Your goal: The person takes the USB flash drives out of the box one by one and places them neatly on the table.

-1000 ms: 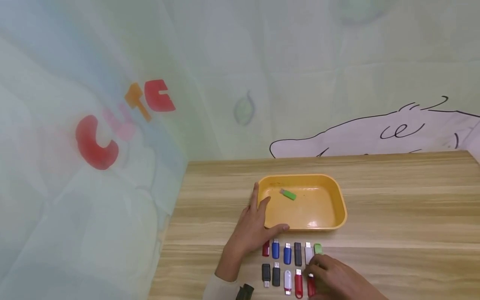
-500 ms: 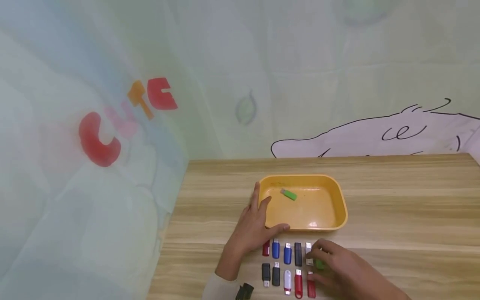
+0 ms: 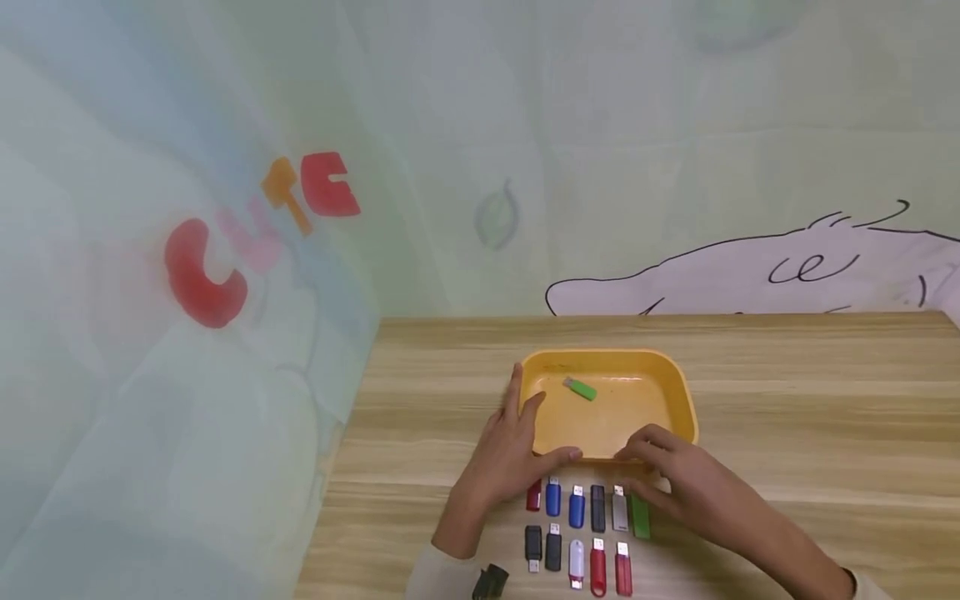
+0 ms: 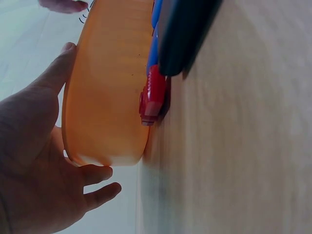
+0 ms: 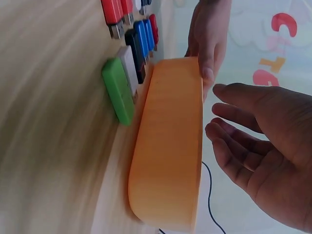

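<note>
A yellow tray [image 3: 637, 417] stands on the table with one green USB stick [image 3: 581, 388] inside. My left hand [image 3: 506, 450] rests on its left end, fingers spread, thumb along the near rim. Over the near right rim hovers my right hand [image 3: 686, 475], loosely bent, with nothing between its fingertips in the right wrist view. Just below it, another green USB stick [image 3: 640, 517] lies at the right end of the upper row, beside a silver USB stick [image 3: 619, 508]. Blue USB sticks [image 3: 576, 507], a black one [image 3: 597, 508] and a dark red one [image 3: 533, 497] continue that row.
A second row nearer me holds two black USB sticks [image 3: 553, 547], a white one [image 3: 576, 563] and two red ones [image 3: 597, 567]. A printed cloth wall [image 3: 450, 167] borders the wooden table [image 3: 810, 400] at the back and left.
My right hand has let go of the green USB stick at the row's right end and moved up to the tray's near rim. The left hand stays on the tray.
</note>
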A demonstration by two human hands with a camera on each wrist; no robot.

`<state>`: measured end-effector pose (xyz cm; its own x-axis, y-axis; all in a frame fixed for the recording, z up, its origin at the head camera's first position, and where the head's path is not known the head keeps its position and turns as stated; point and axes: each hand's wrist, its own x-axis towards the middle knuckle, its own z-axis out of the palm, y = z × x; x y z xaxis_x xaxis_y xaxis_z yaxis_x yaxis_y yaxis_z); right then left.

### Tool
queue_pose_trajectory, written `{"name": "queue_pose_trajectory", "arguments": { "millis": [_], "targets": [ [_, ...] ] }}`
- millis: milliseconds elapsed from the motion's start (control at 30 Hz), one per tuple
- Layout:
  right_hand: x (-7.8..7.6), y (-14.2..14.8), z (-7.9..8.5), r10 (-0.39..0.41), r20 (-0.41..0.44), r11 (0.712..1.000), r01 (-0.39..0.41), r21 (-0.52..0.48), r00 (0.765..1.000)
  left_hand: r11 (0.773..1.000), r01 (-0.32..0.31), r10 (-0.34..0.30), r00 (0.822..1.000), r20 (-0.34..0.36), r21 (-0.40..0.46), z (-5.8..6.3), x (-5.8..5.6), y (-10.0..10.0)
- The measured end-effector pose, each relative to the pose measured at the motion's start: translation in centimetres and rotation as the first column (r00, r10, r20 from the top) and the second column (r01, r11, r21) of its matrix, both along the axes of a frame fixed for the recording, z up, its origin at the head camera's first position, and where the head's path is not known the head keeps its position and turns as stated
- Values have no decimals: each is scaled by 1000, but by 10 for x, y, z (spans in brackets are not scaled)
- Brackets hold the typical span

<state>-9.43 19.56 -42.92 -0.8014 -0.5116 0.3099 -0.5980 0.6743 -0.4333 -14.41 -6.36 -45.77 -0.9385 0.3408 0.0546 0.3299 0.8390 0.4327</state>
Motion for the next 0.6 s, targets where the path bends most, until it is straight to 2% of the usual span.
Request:
{"name": "queue_pose_trajectory", "arguments": {
  "millis": [233,400,600],
  "targets": [
    [-18,0,7,-30,22,999,30,17,999,1000,9,-9,1000,5,1,0,-1,1],
    [-33,-1,13,-21,12,1000,21,11,1000,1000,7,-7,1000,1,-3,-2,-3,1],
    [-54,-2,13,-4,-11,1000,5,27,1000,1000,10,-10,1000,-17,-7,-2,-5,2]
  ]
}}
